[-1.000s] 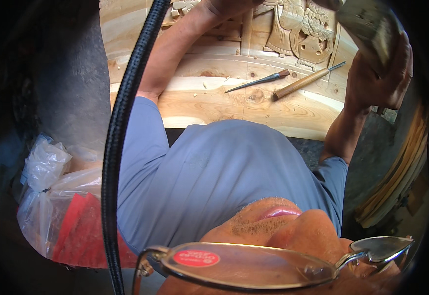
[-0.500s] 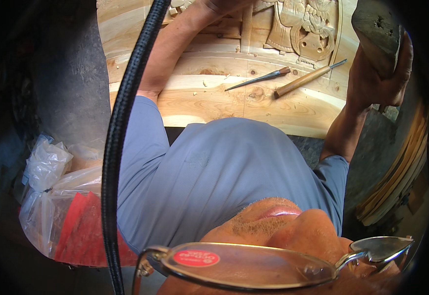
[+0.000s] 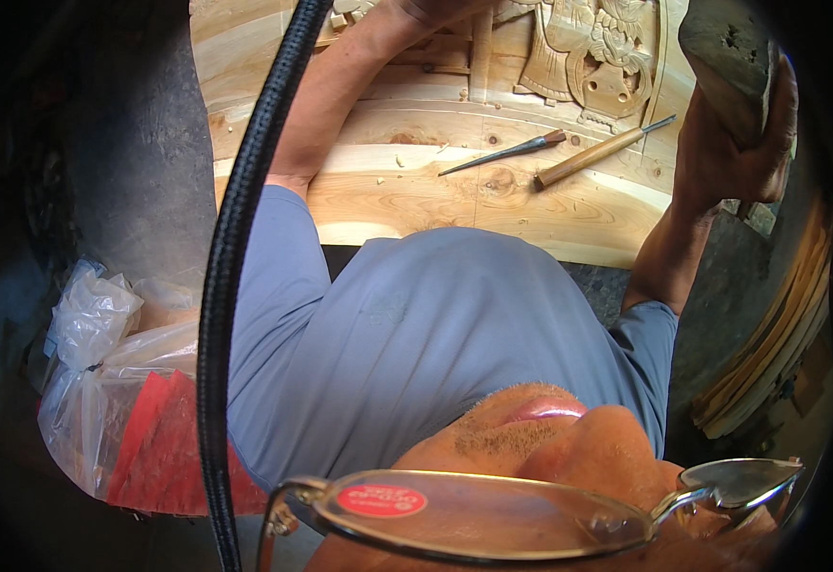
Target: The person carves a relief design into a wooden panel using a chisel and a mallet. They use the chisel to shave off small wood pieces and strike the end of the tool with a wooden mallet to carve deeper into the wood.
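Observation:
My right hand (image 3: pixel 755 167) is raised at the upper right, its fingers wrapped round a worn, grey-brown wooden mallet (image 3: pixel 733 71) with a pitted face. At the top edge, my left hand (image 3: pixel 440 8) reaches over the carved wooden panel (image 3: pixel 593 57); its fingers are cut off by the frame, so what they hold is hidden. The relief carving shows draped folds and rounded shapes. Nearer to me on the pale wood lie a slim dark metal chisel (image 3: pixel 507 153) and a wooden-handled carving gouge (image 3: pixel 593 160), side by side at a slant.
Small wood chips are scattered on the board (image 3: pixel 388 205). A clear plastic bag (image 3: pixel 92 324) with something red in it stands at the lower left. Stacked curved wooden strips (image 3: pixel 769 334) are at the right. A black braided cable (image 3: pixel 235 229) crosses the view.
The mallet and my right hand have shifted very slightly. My left arm and the tools on the board look the same.

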The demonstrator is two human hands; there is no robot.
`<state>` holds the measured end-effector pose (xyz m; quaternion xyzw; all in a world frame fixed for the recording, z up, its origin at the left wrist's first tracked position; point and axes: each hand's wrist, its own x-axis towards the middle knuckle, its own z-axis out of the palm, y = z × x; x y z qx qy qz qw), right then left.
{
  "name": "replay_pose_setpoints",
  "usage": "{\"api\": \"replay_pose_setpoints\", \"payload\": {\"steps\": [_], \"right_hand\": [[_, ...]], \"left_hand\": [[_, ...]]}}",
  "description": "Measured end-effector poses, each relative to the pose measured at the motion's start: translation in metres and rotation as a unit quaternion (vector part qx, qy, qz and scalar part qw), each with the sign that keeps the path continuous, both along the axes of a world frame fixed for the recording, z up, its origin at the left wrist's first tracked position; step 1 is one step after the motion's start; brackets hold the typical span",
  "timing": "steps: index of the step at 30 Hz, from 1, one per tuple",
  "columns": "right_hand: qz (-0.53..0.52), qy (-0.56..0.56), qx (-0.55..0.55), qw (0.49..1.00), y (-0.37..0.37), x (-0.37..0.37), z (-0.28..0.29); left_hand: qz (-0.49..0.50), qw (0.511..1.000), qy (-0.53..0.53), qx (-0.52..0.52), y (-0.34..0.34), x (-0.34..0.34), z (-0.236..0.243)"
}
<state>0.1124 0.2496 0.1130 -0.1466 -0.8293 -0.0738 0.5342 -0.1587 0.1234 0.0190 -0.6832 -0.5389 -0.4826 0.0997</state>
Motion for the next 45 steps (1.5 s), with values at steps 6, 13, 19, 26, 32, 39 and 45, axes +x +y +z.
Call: {"api": "replay_pose_setpoints", "payload": {"steps": [6, 13, 19, 26, 32, 39, 45], "right_hand": [[-0.031, -0.001, 0.050, 0.998, -0.005, -0.005, 0.003], [0.078, 0.031, 0.012, 0.996, 0.020, 0.014, 0.003], [-0.015, -0.092, 0.111, 0.989, 0.002, 0.004, 0.018], [-0.008, -0.048, 0.079, 0.996, 0.015, 0.009, 0.019], [0.000, -0.032, 0.052, 0.998, 0.016, 0.009, 0.016], [0.000, -0.031, 0.041, 0.999, 0.018, 0.010, 0.014], [0.006, -0.034, 0.027, 0.999, 0.024, 0.013, 0.014]], "left_hand": [[-0.005, 1.000, -0.012, 0.026, 0.003, 0.001, -0.001], [0.005, 1.000, 0.030, 0.002, -0.002, 0.004, 0.003], [-0.007, 0.998, 0.058, 0.012, -0.001, 0.003, 0.011], [0.039, 0.999, -0.032, -0.013, -0.003, -0.002, -0.011], [0.022, 0.997, -0.075, -0.018, -0.002, -0.003, -0.011], [-0.010, 0.998, -0.062, 0.012, 0.002, 0.000, -0.010], [0.004, 0.999, -0.011, -0.037, -0.003, -0.001, -0.003]]}}
